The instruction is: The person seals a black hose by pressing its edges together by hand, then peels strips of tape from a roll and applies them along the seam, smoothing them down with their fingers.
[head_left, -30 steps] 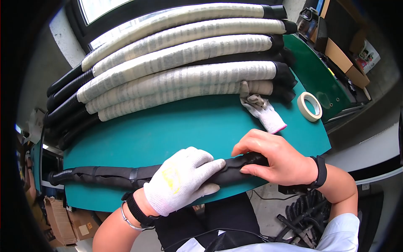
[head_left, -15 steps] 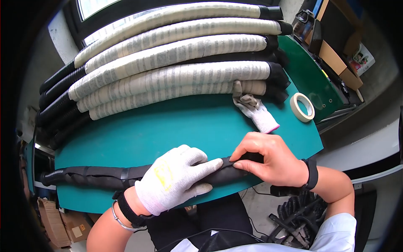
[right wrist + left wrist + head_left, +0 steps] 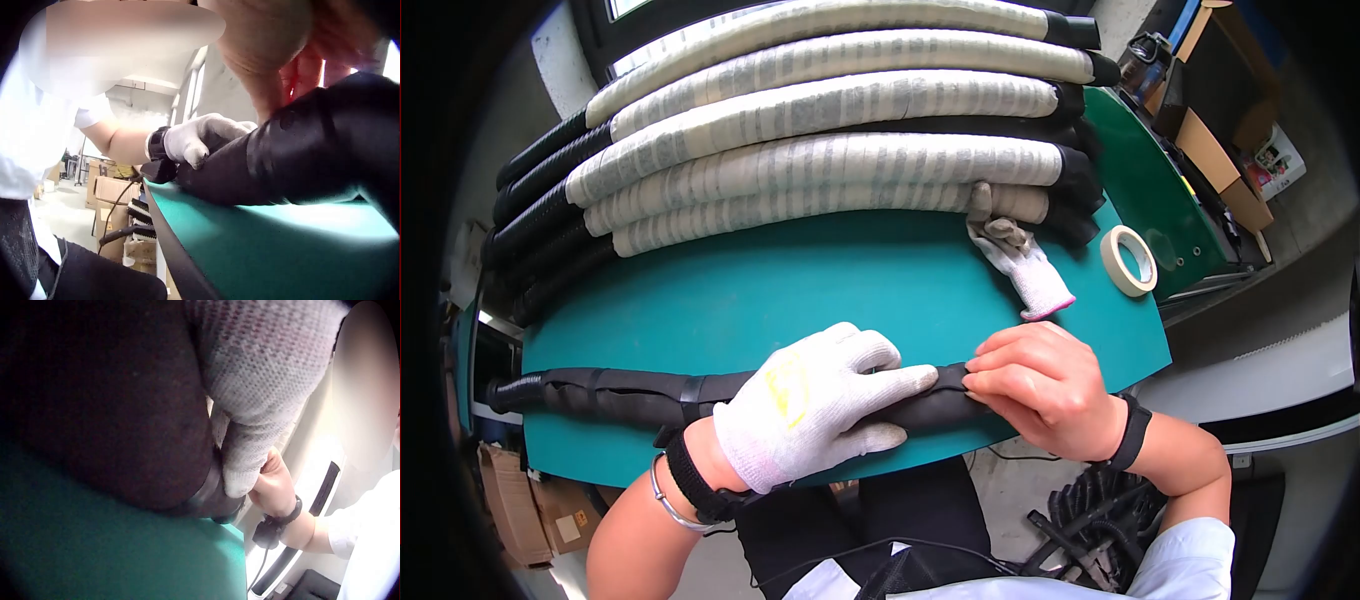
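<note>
Together, both hands (image 3: pixel 825 405) grip the black-wrapped tube (image 3: pixel 645 402).

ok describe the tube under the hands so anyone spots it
Find the green table and its pale-wrapped tubes. One tube lies separately along the near edge, handled by the gloved left hand and bare right hand. Its dark covering sets it apart from the pale ones.

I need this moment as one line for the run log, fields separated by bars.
left grip: gloved, holds black hose | right grip: bare, pinches at same hose | tape roll: on green table, untouched
</note>
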`<state>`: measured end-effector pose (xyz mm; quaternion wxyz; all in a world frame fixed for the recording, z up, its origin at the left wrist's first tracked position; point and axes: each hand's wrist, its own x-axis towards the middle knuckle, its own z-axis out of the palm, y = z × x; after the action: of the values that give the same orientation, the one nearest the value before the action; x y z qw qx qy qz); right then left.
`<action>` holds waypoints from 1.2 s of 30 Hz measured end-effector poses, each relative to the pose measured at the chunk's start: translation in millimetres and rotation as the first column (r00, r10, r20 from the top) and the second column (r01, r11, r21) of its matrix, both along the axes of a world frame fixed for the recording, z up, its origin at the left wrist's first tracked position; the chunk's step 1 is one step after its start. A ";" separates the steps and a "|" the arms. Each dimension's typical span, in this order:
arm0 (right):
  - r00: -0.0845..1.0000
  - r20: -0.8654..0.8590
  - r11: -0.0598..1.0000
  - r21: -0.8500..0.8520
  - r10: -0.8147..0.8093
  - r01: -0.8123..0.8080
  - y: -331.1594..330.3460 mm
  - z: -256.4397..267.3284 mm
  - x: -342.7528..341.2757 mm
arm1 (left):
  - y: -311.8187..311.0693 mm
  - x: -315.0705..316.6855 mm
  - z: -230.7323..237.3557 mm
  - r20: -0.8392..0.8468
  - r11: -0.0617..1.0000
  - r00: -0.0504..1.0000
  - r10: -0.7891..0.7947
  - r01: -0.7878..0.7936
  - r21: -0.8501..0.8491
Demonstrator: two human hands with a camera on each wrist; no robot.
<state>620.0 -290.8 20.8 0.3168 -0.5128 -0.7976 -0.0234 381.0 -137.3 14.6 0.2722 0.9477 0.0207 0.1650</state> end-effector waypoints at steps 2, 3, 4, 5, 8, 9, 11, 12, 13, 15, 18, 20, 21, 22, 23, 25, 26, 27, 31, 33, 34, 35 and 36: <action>0.998 0.037 0.998 0.032 0.054 -0.055 -0.1 -4.6 4.3 | -1.1 0.0 1.6 -0.013 1.000 1.000 -0.001 0.001 0.019; 0.995 0.057 0.996 0.049 0.077 -0.079 -0.5 -6.1 5.7 | -1.6 -0.3 2.2 -0.007 0.999 1.000 -0.006 0.006 0.043; 0.994 0.069 0.995 0.057 0.079 -0.083 -1.7 -5.4 5.5 | -2.3 -0.3 2.9 -0.001 0.998 1.000 -0.012 0.012 0.066; 0.993 0.081 0.994 0.065 0.082 -0.088 -3.7 -4.1 4.5 | -3.0 -0.4 3.3 0.005 0.996 1.000 -0.018 0.017 0.090; 0.989 0.140 0.995 0.079 0.056 -0.067 -13.6 -7.5 2.0 | -8.0 0.3 4.8 -0.005 0.982 1.000 -0.015 0.016 0.189; 0.986 0.164 0.995 0.083 0.039 -0.053 -17.0 -9.3 0.7 | -9.8 0.5 5.3 -0.010 0.976 1.000 -0.011 0.013 0.219; 0.987 0.162 0.998 0.055 0.002 -0.011 -20.6 -12.2 -2.9 | -12.5 0.7 6.0 -0.017 0.959 1.000 -0.001 0.006 0.285; 0.987 0.163 0.999 0.042 -0.015 0.009 -21.6 -12.6 -5.1 | -12.5 0.7 6.2 -0.010 0.959 1.000 -0.003 0.006 0.285; 0.976 0.215 0.999 0.034 -0.027 0.020 -22.0 -10.9 -7.5 | -12.1 0.7 5.8 0.000 0.958 1.000 -0.001 0.001 0.285; 0.949 0.311 0.998 0.015 -0.055 0.053 -25.0 -7.3 -13.5 | -11.9 0.2 5.6 0.009 0.961 1.000 -0.003 0.001 0.276; 0.940 0.336 0.998 0.037 -0.059 0.050 -26.7 -9.8 -13.8 | -11.1 0.4 5.7 0.013 0.966 1.000 -0.005 0.001 0.257; 0.943 0.327 0.994 0.109 -0.059 0.025 -23.5 -16.5 -14.7 | -10.4 -0.5 5.4 0.008 0.968 1.000 -0.001 -0.001 0.250; 0.945 0.321 0.989 0.145 -0.057 0.010 -22.1 -18.3 -16.0 | -10.9 -1.4 5.5 0.020 0.974 1.000 0.016 -0.020 0.227; 0.946 0.318 0.992 0.127 -0.057 0.017 -21.9 -17.3 -17.2 | -11.4 -2.1 5.6 0.030 0.978 0.999 0.033 -0.039 0.207; 0.948 0.312 0.994 0.106 -0.057 0.025 -23.3 -16.1 -18.3 | -12.1 -3.0 5.4 0.037 0.981 0.998 0.050 -0.056 0.183; 0.949 0.310 0.995 0.094 -0.052 0.023 -24.7 -16.4 -18.7 | -11.9 -4.6 3.8 0.037 0.990 0.996 0.079 -0.083 0.113; 0.948 0.314 0.994 0.105 -0.051 0.019 -24.8 -17.7 -18.0 | -11.8 -4.7 3.6 0.036 0.993 0.995 0.089 -0.092 0.080; 0.946 0.320 0.993 0.118 -0.050 0.013 -24.7 -18.5 -17.3 | -13.0 -4.6 3.8 0.036 0.991 0.992 0.118 -0.120 0.055; 0.937 0.344 0.988 0.157 -0.059 0.004 -23.7 -20.2 -18.0 | -28.6 -8.3 15.1 -0.017 0.973 0.982 0.186 -0.182 0.140; 0.937 0.344 0.988 0.155 -0.065 0.011 -25.0 -19.4 -18.5 | -40.4 -14.0 12.8 0.007 0.934 0.987 0.163 -0.157 0.321; 0.935 0.348 0.986 0.166 -0.067 0.009 -25.9 -20.5 -18.2 | -46.0 -18.3 8.2 -0.008 0.912 0.983 0.182 -0.165 0.375; 0.934 0.351 0.984 0.178 -0.070 0.006 -26.1 -22.5 -17.9 | -48.9 -20.3 5.6 0.021 0.896 0.984 0.179 -0.172 0.410; 0.932 0.355 0.982 0.188 -0.072 0.004 -26.0 -24.7 -18.0 | -50.9 -21.8 3.5 0.051 0.878 0.983 0.175 -0.179 0.444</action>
<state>602.1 -316.8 -3.9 0.2108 -0.4839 -0.8262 -0.1969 359.3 -188.1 18.1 0.0310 0.9782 0.0674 0.1941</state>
